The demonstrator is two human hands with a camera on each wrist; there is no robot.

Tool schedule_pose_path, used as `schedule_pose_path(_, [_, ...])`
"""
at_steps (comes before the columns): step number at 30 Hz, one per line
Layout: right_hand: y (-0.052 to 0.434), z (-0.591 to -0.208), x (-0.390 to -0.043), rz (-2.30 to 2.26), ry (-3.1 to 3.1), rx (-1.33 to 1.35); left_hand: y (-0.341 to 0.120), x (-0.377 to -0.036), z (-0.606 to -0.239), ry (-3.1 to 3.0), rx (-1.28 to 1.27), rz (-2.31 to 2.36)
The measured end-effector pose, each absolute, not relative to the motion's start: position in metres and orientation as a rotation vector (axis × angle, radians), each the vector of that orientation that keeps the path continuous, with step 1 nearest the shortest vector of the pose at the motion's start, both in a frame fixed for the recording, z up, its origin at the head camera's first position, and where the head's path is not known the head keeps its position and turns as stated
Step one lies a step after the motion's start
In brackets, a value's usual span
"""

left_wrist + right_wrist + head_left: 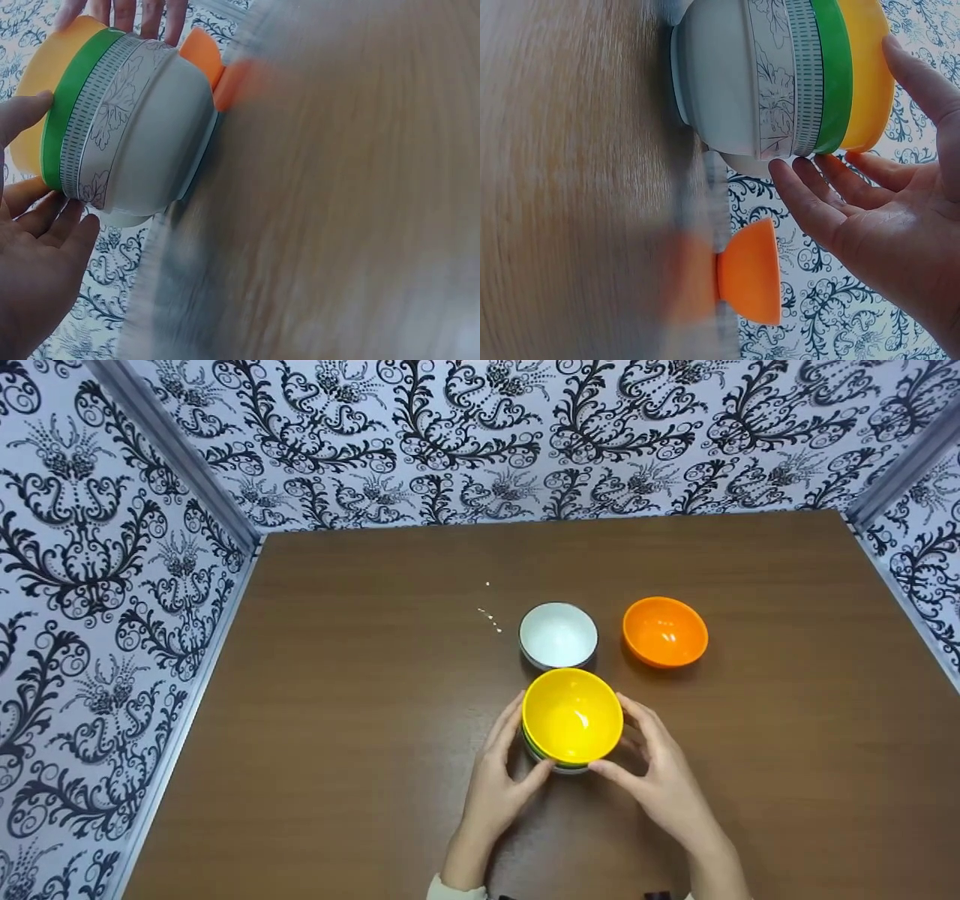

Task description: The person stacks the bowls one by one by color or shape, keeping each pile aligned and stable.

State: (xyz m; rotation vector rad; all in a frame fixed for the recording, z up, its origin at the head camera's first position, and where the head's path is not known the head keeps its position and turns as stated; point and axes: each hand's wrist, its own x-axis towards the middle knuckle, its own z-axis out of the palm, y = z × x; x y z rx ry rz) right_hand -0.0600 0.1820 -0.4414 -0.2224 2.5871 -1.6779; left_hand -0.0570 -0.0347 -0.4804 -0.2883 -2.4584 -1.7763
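The left hand (495, 787) and right hand (664, 780) cup a nested stack of bowls from either side at the near middle of the brown wood-grain worktop (337, 720). Both hands have their fingers fairly straight and spread. The left thumb lies against the rim at the near side and its fingertips (64, 217) sit close under the stack's lower wall. The right hand's fingertips (795, 180) meet the patterned band and its thumb reaches to the yellow rim. Neither hand is curled tight round anything.

On top of the stack sits a glossy yellow plastic bowl (572, 716). Beneath it shows the thin edge of a green plastic bowl (75, 97). The lowest is a white ceramic bowl with a grey leaf-and-dash border (142, 142), round-bellied, on a small foot ring.

I judge the two plastic bowls light, stiff and slick, likely to slide out if the stack tilts. The ceramic one looks heavier and could chip, so the weight sits low. The surest hold seems to be on the ceramic wall under its flared band, or with thumbs over the rims pinning all three together.

Just beyond the stack stands a plain white round bowl (559, 635). To its right, a little apart, is an orange plastic bowl (665, 631). A few pale crumbs (491, 617) lie left of the white one. Black-and-white scrollwork panels (90, 585) wall the worktop in.
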Motion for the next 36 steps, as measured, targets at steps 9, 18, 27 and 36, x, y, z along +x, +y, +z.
schedule_pose_path(9, [0.1814, -0.4438, -0.0600, -1.706, 2.595, -0.240, -0.0339, -0.0540, -0.4779, -2.576, -0.298, -1.598])
schedule_pose_path(18, [0.1804, -0.4452, -0.0595, -1.711, 2.604, -0.247, -0.0342, -0.0525, -0.4780, -2.665, -0.278, -1.481])
schedule_pose_path(27, [0.1803, -0.4448, -0.0598, -1.707, 2.585, -0.231, -0.0348, -0.0510, -0.4766, -2.665, -0.290, -1.420])
schedule_pose_path(36, [0.1797, -0.4457, -0.0604, -1.718, 2.571, -0.218, -0.0350, -0.0514, -0.4760, -2.685, -0.259, -1.416])
